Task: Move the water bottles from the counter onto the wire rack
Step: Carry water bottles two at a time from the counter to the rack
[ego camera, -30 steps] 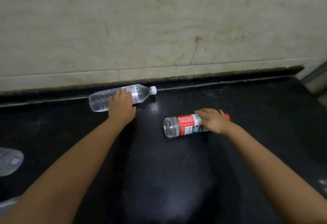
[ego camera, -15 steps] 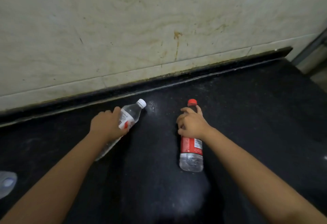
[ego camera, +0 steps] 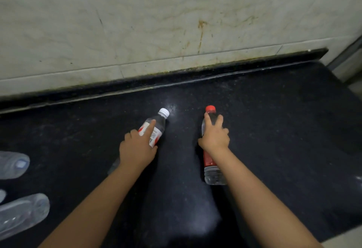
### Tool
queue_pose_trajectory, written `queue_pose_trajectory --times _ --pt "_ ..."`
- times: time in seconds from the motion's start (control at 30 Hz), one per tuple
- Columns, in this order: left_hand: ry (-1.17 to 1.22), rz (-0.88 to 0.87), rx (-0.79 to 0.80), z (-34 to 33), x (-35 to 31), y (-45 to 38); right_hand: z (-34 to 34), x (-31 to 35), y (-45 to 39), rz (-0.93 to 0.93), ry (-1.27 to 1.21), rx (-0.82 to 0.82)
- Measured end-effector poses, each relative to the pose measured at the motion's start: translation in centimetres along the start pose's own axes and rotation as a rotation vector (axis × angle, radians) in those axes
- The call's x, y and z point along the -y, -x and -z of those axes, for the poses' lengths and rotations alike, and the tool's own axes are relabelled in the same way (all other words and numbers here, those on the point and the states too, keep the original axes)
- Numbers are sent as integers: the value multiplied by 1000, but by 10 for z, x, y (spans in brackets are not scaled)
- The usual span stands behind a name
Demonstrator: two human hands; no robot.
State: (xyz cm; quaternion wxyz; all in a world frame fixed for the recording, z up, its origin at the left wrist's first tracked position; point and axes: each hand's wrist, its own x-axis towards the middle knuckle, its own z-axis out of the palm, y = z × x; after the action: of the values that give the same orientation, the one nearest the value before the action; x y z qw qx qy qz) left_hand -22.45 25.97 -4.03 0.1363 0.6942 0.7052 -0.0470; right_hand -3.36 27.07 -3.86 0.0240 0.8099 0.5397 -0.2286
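Now we reach forward with both arms: our left hand (ego camera: pixel 137 147) grips the white-capped bottle (ego camera: pixel 156 128), forefinger laid straight along it, and our right hand (ego camera: pixel 215 137) clasps the red-capped bottle (ego camera: pixel 210 161), fingers spread. Both lie on the black counter (ego camera: pixel 284 130) below a stained marble wall (ego camera: pixel 176 22).

Two hands are in view — the left hand (ego camera: pixel 137 149) and the right hand (ego camera: pixel 215 138). Each has one water bottle under it: one white-capped bottle (ego camera: pixel 156 128) and one red-capped bottle (ego camera: pixel 212 171). At the left edge of the surface (ego camera: pixel 284 130) lie at least two more clear bottles (ego camera: pixel 13 164) (ego camera: pixel 21 214) — a possible third is only a sliver.
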Motion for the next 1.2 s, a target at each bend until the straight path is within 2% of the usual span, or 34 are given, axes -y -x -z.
queue_pose_trajectory --times 0.2,0.33,0.57,0.8,1.03,1.2 --pt "-15 19 0 3 -12 16 -1 -44 24 188 -96 44" --pt "30 -41 -21 7 -58 46 17 -93 42 226 -186 -21" --pt "111 -252 -190 36 -215 97 97 -206 72 347 -191 -252" --pt "202 -364 -359 65 -397 159 202 -366 108 466 -135 -619" --pt "274 -523 -508 101 -534 189 302 -480 108 459 -308 -923" --pt "366 -628 -602 127 -624 175 371 -552 89 404 -354 -1025"
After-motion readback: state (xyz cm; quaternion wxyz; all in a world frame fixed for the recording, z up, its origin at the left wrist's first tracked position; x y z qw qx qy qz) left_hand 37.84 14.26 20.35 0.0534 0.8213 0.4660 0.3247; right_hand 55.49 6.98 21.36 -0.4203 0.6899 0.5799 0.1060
